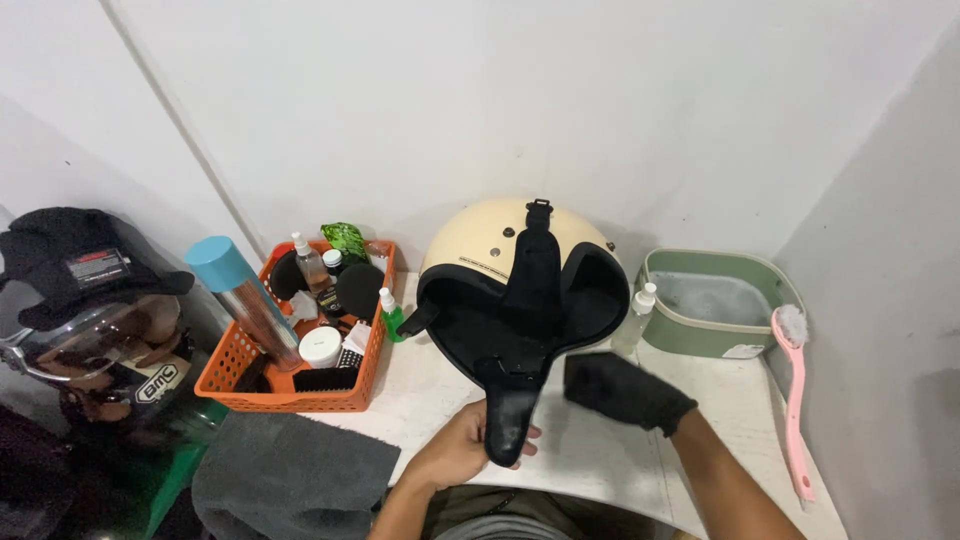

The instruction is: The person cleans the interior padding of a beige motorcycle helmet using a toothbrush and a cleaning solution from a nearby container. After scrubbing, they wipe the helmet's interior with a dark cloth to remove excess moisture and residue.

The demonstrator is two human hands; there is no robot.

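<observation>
- Left hand (462, 450) clamped on black ear flap (512, 425) of cream helmet (490, 235); fingertips hidden behind flap.
- Right hand (622, 390) buried in black mitt (640, 395); grip impossible to tell.
- Forearms cut off below.

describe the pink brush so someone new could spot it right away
Start at the green basin in the table's far right corner. The pink brush lies just right of it, beside the wall, white bristle head leaning on the basin's rim. It is the only long, pink thing there.
</observation>
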